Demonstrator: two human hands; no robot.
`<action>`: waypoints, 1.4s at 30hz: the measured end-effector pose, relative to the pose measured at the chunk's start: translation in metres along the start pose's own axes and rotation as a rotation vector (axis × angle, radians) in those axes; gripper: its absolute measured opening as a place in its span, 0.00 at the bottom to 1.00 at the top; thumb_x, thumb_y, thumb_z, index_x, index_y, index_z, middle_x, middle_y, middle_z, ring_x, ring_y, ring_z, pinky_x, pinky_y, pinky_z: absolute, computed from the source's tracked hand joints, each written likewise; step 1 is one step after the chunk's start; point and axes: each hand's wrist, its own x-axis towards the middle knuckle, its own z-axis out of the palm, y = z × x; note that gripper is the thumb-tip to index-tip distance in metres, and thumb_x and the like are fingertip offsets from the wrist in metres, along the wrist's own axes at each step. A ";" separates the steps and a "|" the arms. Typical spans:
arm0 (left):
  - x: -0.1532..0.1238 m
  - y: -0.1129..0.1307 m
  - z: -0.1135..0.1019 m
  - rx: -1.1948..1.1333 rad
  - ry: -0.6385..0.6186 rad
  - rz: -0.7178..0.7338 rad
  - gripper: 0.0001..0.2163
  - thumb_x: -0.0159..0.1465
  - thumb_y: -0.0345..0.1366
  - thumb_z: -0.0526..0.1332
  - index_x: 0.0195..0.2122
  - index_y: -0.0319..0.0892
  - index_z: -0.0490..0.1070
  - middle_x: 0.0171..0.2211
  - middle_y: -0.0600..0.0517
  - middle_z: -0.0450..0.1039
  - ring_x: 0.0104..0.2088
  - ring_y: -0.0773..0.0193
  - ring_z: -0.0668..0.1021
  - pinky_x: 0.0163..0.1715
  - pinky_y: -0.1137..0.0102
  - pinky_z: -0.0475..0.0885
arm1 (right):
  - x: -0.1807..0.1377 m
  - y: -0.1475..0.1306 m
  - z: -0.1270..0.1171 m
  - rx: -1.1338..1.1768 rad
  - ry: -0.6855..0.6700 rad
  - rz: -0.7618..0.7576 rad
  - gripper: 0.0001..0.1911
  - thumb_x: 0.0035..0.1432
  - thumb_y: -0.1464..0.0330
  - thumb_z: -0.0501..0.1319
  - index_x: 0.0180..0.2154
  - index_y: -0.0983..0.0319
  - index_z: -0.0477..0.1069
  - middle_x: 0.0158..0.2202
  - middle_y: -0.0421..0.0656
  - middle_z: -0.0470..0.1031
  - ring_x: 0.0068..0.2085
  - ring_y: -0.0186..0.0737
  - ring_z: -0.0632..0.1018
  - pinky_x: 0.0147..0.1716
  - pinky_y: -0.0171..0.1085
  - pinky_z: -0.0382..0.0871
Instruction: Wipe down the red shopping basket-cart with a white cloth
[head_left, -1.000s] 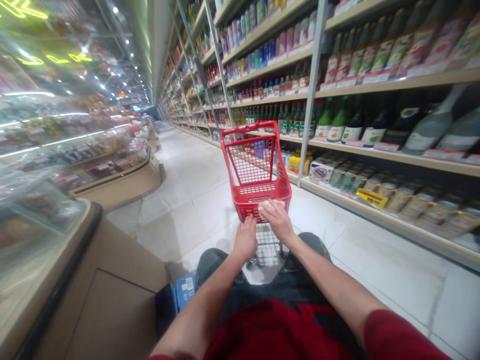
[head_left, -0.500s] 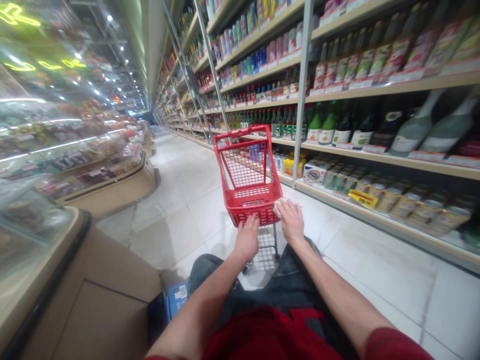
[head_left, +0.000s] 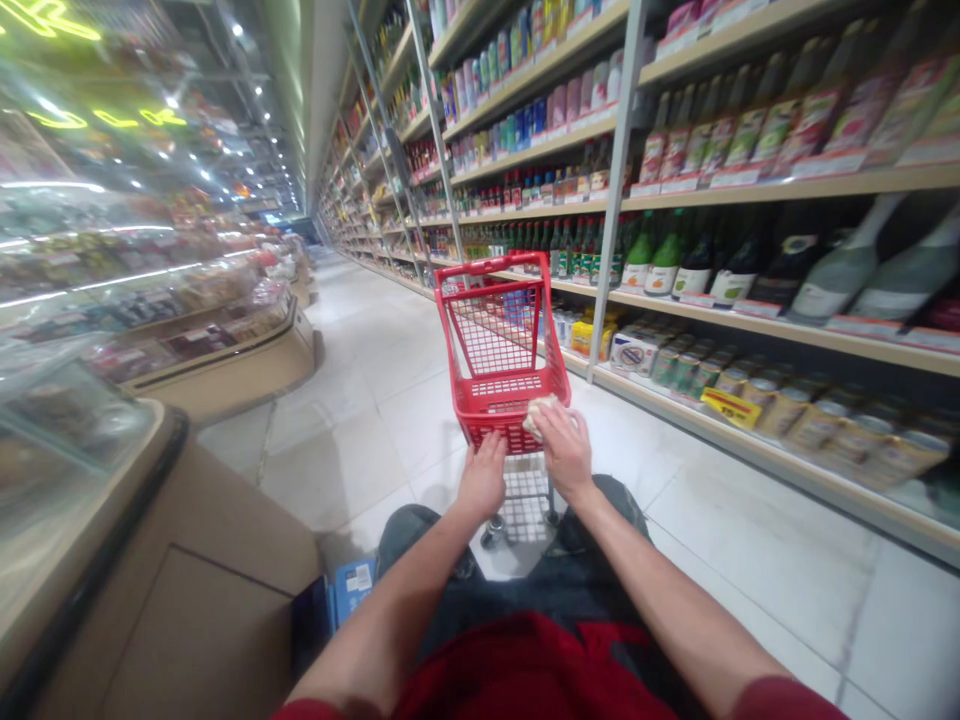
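A small red shopping cart (head_left: 501,385) with a plastic mesh basket stands right in front of my knees. My left hand (head_left: 482,475) rests against the lower near panel of its basket, fingers stretched out and touching the plastic. At the basket's near right corner, my right hand (head_left: 566,450) is closed around a crumpled whitish cloth (head_left: 541,415). That cloth presses against the near top edge of the basket. The fingertips under the cloth are partly hidden.
Shelves of bottles and cans (head_left: 750,275) run along the right side. On the left are a display counter (head_left: 217,540) and a rounded case of packaged goods (head_left: 225,365). A blue box (head_left: 354,590) sits on the floor by my left leg. White floor tiles (head_left: 345,340) stretch down the aisle.
My right hand has slid the cloth leftward along the basket's near edge, from the right corner. My left hand stays against the panel. The view has shifted slightly.
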 end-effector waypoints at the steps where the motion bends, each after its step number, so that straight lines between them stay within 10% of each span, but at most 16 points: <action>1: -0.001 -0.002 0.001 0.001 -0.001 -0.012 0.27 0.58 0.25 0.47 0.60 0.35 0.51 0.63 0.43 0.49 0.63 0.58 0.53 0.60 0.54 0.51 | 0.003 -0.005 0.005 0.003 -0.014 -0.015 0.18 0.60 0.75 0.48 0.49 0.59 0.68 0.51 0.44 0.70 0.58 0.42 0.62 0.56 0.48 0.50; 9: -0.018 -0.022 0.011 0.029 -0.045 -0.076 0.28 0.57 0.25 0.47 0.60 0.35 0.49 0.63 0.43 0.48 0.63 0.60 0.52 0.60 0.55 0.51 | -0.047 -0.022 0.049 -0.047 -0.266 -0.080 0.16 0.59 0.74 0.52 0.47 0.57 0.70 0.48 0.42 0.74 0.51 0.43 0.68 0.52 0.45 0.52; 18: -0.020 -0.043 0.003 0.006 -0.012 -0.223 0.28 0.56 0.24 0.47 0.60 0.36 0.49 0.63 0.42 0.49 0.63 0.59 0.53 0.59 0.55 0.52 | 0.011 -0.047 0.037 0.001 -0.198 -0.100 0.19 0.61 0.74 0.49 0.52 0.56 0.65 0.52 0.42 0.69 0.56 0.42 0.63 0.55 0.46 0.49; 23: -0.018 -0.046 -0.007 -0.006 -0.003 -0.224 0.28 0.57 0.25 0.48 0.60 0.35 0.49 0.63 0.42 0.48 0.63 0.58 0.53 0.59 0.55 0.52 | -0.007 -0.060 0.056 0.017 -0.321 -0.151 0.17 0.59 0.74 0.52 0.47 0.57 0.69 0.49 0.43 0.72 0.53 0.44 0.67 0.50 0.45 0.55; 33: 0.025 -0.054 -0.041 -0.062 0.131 -0.065 0.19 0.62 0.30 0.45 0.55 0.38 0.58 0.58 0.43 0.60 0.61 0.56 0.56 0.58 0.47 0.49 | 0.051 0.020 -0.007 -0.076 -0.072 0.119 0.22 0.53 0.76 0.50 0.49 0.61 0.68 0.51 0.48 0.69 0.50 0.46 0.69 0.48 0.44 0.61; 42: 0.017 -0.053 -0.041 0.002 0.248 -0.129 0.11 0.63 0.33 0.49 0.39 0.37 0.68 0.42 0.43 0.72 0.52 0.55 0.67 0.54 0.53 0.55 | 0.017 0.011 0.017 -0.089 -0.155 0.047 0.22 0.57 0.64 0.51 0.53 0.63 0.62 0.53 0.55 0.63 0.57 0.55 0.60 0.50 0.55 0.58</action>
